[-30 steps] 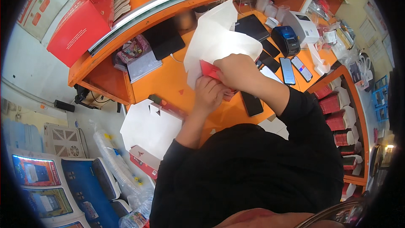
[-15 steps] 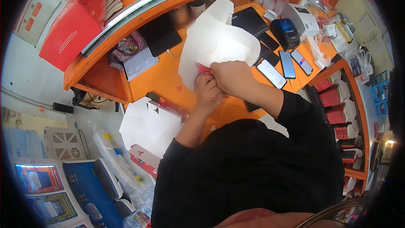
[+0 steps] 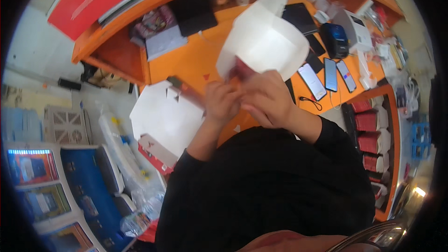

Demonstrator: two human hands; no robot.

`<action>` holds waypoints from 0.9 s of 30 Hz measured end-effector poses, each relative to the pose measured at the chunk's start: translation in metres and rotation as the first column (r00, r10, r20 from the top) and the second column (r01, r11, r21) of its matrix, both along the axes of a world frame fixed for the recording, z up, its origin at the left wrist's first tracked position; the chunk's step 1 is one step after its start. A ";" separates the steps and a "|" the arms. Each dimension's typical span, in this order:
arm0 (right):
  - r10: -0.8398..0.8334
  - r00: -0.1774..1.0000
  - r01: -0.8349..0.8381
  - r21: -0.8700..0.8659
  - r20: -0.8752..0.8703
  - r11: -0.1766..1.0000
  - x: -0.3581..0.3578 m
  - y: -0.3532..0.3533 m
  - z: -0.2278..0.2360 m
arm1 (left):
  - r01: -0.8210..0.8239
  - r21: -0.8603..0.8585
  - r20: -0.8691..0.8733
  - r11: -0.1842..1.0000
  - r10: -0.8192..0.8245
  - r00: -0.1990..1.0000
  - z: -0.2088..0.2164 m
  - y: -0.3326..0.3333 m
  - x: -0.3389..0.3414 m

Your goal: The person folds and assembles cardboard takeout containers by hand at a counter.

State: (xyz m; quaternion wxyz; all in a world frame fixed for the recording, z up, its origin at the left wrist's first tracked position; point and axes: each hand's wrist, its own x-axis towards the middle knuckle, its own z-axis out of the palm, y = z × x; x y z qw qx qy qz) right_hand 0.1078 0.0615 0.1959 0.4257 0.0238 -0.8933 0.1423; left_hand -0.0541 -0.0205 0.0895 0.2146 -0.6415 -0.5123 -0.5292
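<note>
A white paperboard carton (image 3: 268, 42), partly folded with its pale inside upward, stands tilted over the orange counter before me. A reddish flap shows at its near corner, blurred. My left hand (image 3: 221, 101) has its fingers curled at that corner. My right hand (image 3: 270, 97) is bent over the same corner from the right, its thumb toward me. Both hands appear to pinch the carton's near edge; the exact grip is hidden and smeared. Left of my left hand lies a second, unfolded carton (image 3: 163, 116), white inside with red and dark side flaps.
On the orange counter (image 3: 186, 72) at the right lie several phones (image 3: 311, 81), a thin black cord loop (image 3: 311, 103), and a black label printer (image 3: 334, 39) beside a white one. Red cartons (image 3: 368, 142) fill the shelf at right. A black tablet (image 3: 191, 13) lies far left.
The view has shifted, so the counter sits further right and higher. My right hand has turned, its thumb now showing toward me. My hands have drawn slightly nearer from the carton's corner.
</note>
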 end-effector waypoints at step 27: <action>0.460 0.780 -0.290 -0.407 0.424 0.866 -0.049 -0.057 -0.081 | -0.093 0.021 0.993 0.995 -0.010 0.117 0.003 -0.138 -0.041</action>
